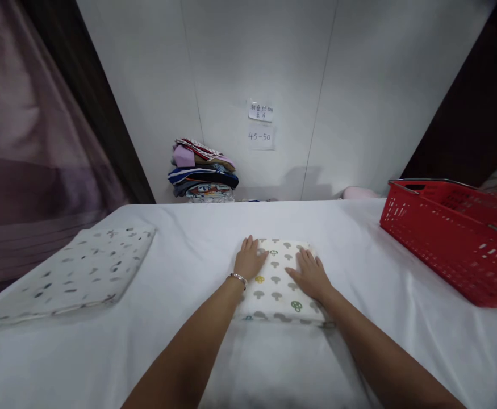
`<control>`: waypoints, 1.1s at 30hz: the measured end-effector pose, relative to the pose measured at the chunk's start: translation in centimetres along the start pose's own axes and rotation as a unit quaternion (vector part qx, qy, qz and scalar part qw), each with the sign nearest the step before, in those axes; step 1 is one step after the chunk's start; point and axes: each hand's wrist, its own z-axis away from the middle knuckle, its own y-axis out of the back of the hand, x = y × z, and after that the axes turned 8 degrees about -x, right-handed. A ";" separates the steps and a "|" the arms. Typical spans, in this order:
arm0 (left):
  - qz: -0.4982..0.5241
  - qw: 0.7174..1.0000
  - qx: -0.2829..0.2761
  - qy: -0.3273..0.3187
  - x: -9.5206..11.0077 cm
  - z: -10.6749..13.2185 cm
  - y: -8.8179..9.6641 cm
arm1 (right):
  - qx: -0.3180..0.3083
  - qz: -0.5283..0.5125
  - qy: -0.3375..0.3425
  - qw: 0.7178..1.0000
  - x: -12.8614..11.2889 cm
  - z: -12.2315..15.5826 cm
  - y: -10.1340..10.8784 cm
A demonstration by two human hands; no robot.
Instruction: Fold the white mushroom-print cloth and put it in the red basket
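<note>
In the middle of the table lies a folded white cloth (276, 288) printed with grey, yellow and green mushrooms. My left hand (248, 260) rests flat on its left edge, fingers stretched toward the far side, with a silver bracelet at the wrist. On the cloth's right part lies my right hand (310, 275), palm down with the fingers spread. Both palms press on the top layer; neither grips it. Another folded white cloth (82, 270), with small dark and grey prints, lies apart at the left.
A red plastic basket (448, 238) stands at the right on the white-covered table (180, 352). Behind the far edge is a stack of folded fabrics (203, 173) against the wall. Two paper notes (260, 137) hang there. A purple curtain (30, 147) is at the left.
</note>
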 end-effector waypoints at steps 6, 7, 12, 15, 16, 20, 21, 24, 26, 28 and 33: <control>0.074 0.984 -0.044 0.155 -1.9 2.7 2.0 | 0.023 -0.164 -0.076 0.983 2.8 2.2 -0.2; 0.079 0.982 -0.059 0.164 -2.3 3.2 2.2 | 0.021 -0.178 -0.084 0.980 3.2 2.8 -0.5; 0.128 0.981 -0.085 0.121 -2.8 3.8 2.8 | 0.037 -0.220 -0.097 0.970 3.0 4.5 -1.6; 0.131 0.984 -0.062 0.103 -2.9 2.0 4.4 | 0.022 -0.220 -0.092 0.971 1.3 4.9 -1.6; 0.126 0.985 -0.052 0.105 -3.2 1.2 5.0 | 0.008 -0.212 -0.081 0.974 0.7 5.0 -1.5; 0.123 0.982 -0.066 0.127 -5.4 -0.5 6.3 | -0.040 -0.140 -0.028 0.989 -1.0 5.2 -1.0; 0.127 0.980 -0.074 0.130 -5.9 -0.5 6.2 | -0.035 -0.120 -0.023 0.992 -1.1 5.1 -0.7; 0.138 0.980 -0.073 0.124 -6.9 0.3 5.9 | 0.014 -0.069 0.009 0.997 -1.3 4.1 0.4; 0.138 0.981 -0.061 0.117 -7.3 1.4 5.7 | 0.043 -0.045 0.049 0.997 -1.8 3.4 1.1; 0.134 0.982 -0.054 0.121 -7.5 2.5 5.7 | 0.049 -0.024 0.096 0.994 -3.0 3.0 1.3; 0.108 0.982 -0.046 0.150 -7.9 5.0 5.2 | -0.062 0.058 0.242 0.967 -6.3 4.3 -1.5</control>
